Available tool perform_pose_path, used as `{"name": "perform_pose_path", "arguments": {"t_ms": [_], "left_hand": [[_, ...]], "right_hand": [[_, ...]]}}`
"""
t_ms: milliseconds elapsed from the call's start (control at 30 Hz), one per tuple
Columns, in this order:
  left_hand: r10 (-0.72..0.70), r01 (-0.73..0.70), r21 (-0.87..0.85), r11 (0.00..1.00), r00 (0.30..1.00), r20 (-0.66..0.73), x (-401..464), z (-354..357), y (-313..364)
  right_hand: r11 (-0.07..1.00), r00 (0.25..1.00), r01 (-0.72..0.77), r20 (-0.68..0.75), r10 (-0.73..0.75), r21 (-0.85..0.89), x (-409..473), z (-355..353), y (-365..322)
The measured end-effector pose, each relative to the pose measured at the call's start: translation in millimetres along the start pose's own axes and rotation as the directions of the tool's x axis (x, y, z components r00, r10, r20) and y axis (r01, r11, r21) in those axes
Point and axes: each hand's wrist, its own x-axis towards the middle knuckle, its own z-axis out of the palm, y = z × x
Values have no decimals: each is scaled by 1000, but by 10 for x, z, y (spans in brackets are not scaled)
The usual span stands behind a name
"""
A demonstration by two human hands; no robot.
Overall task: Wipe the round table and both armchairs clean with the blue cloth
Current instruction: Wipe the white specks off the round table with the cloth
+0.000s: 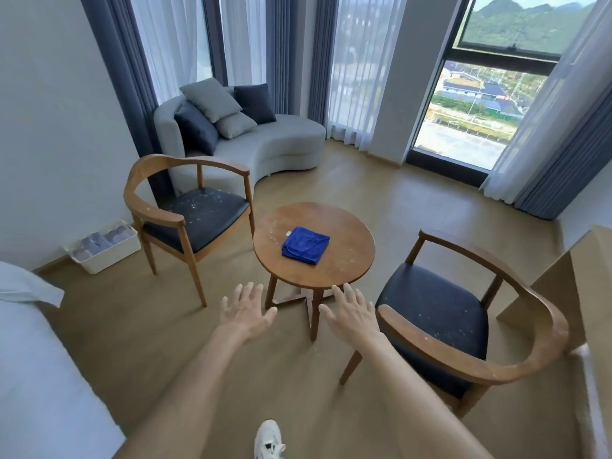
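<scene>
Both hands, left hand [246, 311] and right hand [352, 313], are hovering with fingers spread, grasping nothing. Folded blue cloth [305, 245] is lying on the round table [347, 260].

A curved grey sofa [265, 144] sits at about eleven o'clock, against the far windows, with grey and dark cushions [217, 107] piled at its left end. Dark blue curtains [126, 77] and sheer white ones hang along the glass. At two o'clock a tall window [480, 111] shows rooftops and green hills. At nine o'clock a white basket [104, 246] of rolled towels stands on the wooden floor [397, 187] by the wall. A white-sheeted bed [39, 359] fills eight o'clock. A white shoe [269, 440] shows at six o'clock.
</scene>
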Motion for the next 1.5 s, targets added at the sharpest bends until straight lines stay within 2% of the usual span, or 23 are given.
{"name": "perform_pose_path", "arguments": {"t_ms": [267,567,767,1033,1267,1500], "left_hand": [[15,-15,-8,1000,999,44,1675,-330,-187],[86,-89,13,996,987,139,2927,-520,-91],[158,-172,61,983,971,182,3870,-571,25],[190,-227,131,965,951,242,5159,-449,126],[256,-328,150,933,895,366,5854,-216,379],[367,-512,165,843,772,520,6609,474,558]], "right_hand": [[997,995,-60,85,56,38,1522,-60,-430],[984,984,-158,94,151,77,2730,-162,-600],[972,975,-211,86,203,106,3590,-133,-483],[939,938,-328,155,311,98,4675,163,-192],[896,891,-432,199,407,100,5108,349,51],[867,857,-491,225,463,87,5653,860,297]]}}
